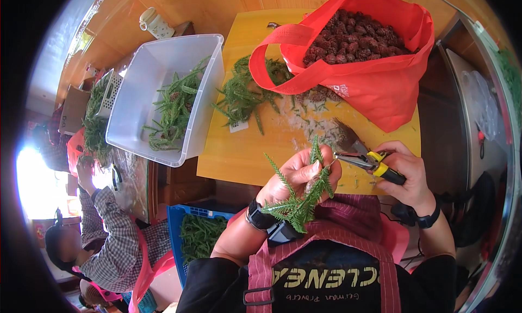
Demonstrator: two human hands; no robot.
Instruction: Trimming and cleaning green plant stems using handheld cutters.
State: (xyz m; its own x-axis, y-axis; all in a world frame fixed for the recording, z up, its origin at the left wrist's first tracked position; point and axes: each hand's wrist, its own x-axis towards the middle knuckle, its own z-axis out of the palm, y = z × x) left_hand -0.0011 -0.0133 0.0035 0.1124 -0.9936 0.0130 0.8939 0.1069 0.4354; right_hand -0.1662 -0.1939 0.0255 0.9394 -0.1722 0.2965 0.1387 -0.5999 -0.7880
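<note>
My left hand (291, 177) pinches a green artificial fir sprig (309, 207) whose fronds hang down over the wrist. From the other side my right hand (409, 177) grips pliers with yellow and black handles (387, 171). Their metal jaws reach the left fingertips at the sprig's stem; whether they bite on it I cannot tell. A dark, bristly bundle (350, 136) lies just beyond the jaws. Further back on the yellow tabletop (223, 155) is a heap of fir sprigs (239, 93), with green scraps and whitish dust around it.
A red fabric bag (380, 90) full of brown pine cones (353, 38) stands at the back right. Left of the tabletop is a clear plastic bin (128, 103) with sprigs inside. A blue crate (175, 220) of greenery sits lower left. Another person (117, 248) works at the far left.
</note>
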